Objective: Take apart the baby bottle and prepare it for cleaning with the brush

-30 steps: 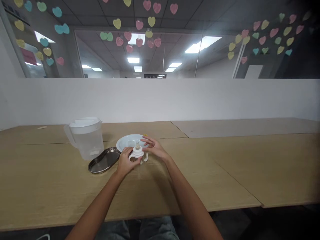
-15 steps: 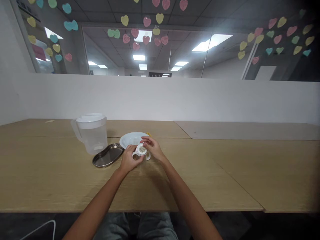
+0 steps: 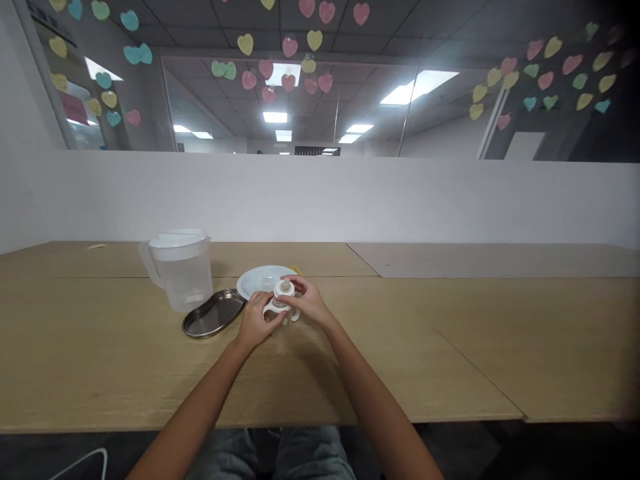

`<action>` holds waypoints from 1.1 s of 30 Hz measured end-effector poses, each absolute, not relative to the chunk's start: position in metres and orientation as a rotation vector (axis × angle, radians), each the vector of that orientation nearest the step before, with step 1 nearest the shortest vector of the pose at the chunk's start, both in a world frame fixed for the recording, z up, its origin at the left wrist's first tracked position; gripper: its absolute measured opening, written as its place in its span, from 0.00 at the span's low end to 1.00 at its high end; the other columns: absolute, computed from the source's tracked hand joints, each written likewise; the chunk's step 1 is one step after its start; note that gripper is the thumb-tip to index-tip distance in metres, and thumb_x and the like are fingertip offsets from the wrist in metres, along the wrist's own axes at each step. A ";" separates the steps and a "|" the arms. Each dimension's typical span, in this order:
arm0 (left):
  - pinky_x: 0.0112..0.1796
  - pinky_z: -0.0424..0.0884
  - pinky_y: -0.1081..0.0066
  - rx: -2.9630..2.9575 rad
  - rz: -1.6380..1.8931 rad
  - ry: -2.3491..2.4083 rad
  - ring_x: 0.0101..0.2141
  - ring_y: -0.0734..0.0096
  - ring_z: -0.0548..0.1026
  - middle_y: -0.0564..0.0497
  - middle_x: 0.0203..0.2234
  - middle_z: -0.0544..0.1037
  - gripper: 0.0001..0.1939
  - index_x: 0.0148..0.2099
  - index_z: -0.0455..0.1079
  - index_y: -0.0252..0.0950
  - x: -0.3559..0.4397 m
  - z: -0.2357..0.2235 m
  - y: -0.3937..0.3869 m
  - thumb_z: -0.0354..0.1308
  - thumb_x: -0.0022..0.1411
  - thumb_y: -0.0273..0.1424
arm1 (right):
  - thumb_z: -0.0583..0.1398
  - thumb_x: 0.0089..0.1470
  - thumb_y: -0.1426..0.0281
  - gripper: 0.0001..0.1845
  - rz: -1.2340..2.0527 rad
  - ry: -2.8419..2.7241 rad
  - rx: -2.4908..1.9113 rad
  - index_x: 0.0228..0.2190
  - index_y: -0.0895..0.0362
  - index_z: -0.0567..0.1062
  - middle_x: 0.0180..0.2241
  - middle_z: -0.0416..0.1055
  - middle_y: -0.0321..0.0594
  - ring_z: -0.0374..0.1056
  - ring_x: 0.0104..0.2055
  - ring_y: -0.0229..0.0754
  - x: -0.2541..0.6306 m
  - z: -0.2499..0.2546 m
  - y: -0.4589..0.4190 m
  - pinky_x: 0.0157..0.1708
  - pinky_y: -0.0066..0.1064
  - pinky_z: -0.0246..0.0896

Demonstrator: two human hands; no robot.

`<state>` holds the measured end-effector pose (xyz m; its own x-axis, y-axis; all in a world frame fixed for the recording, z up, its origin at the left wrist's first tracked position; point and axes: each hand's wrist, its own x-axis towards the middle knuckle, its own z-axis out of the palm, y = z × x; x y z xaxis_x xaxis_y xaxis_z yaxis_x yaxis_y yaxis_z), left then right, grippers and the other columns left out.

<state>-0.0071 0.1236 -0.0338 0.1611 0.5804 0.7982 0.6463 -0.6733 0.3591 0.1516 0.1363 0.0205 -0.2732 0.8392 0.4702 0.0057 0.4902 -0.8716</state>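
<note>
Both my hands hold a small clear baby bottle (image 3: 283,301) with a white screw collar, white side handles and a pale teat, standing upright. My left hand (image 3: 257,321) grips the collar and a handle from the left. My right hand (image 3: 309,301) wraps the far side, fingers near the teat. Just behind them lies a pale blue-white plate (image 3: 263,280), with a yellow item (image 3: 296,270) mostly hidden behind it. The bottle's lower body is partly hidden by my fingers.
A clear plastic pitcher (image 3: 179,272) and a steel kidney dish (image 3: 213,315) stand left of my hands on the light wood table (image 3: 425,347). A grey board (image 3: 475,260) lies at the back right. A white partition (image 3: 320,200) runs behind the table.
The bottle has swung from tilted, top facing me, to upright with the teat pointing up. My hands stay around it. The view has shifted slightly.
</note>
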 end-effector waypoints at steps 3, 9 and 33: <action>0.44 0.66 0.64 -2.361 -1.557 -1.237 0.42 0.63 0.69 0.47 0.38 0.73 0.18 0.45 0.66 0.35 -0.008 -0.034 0.124 0.56 0.57 0.40 | 0.69 0.31 0.65 0.30 1.056 -1.509 -0.703 0.40 0.58 0.71 0.38 0.72 0.42 0.68 0.39 0.40 0.153 0.020 0.141 0.40 0.32 0.66; 0.44 0.66 0.64 -2.371 -1.544 -1.224 0.42 0.64 0.69 0.47 0.39 0.73 0.18 0.46 0.66 0.35 -0.009 -0.036 0.126 0.56 0.57 0.40 | 0.70 0.29 0.70 0.30 1.167 -1.293 -0.632 0.39 0.57 0.71 0.42 0.71 0.42 0.67 0.44 0.42 0.156 0.025 0.140 0.44 0.33 0.66; 0.44 0.67 0.65 -2.350 -1.544 -1.183 0.41 0.65 0.68 0.47 0.38 0.73 0.18 0.45 0.67 0.34 -0.007 -0.036 0.127 0.56 0.57 0.40 | 0.65 0.31 0.82 0.22 1.471 -0.652 -0.200 0.31 0.55 0.68 0.29 0.71 0.29 0.69 0.36 0.32 0.167 0.020 0.158 0.45 0.26 0.64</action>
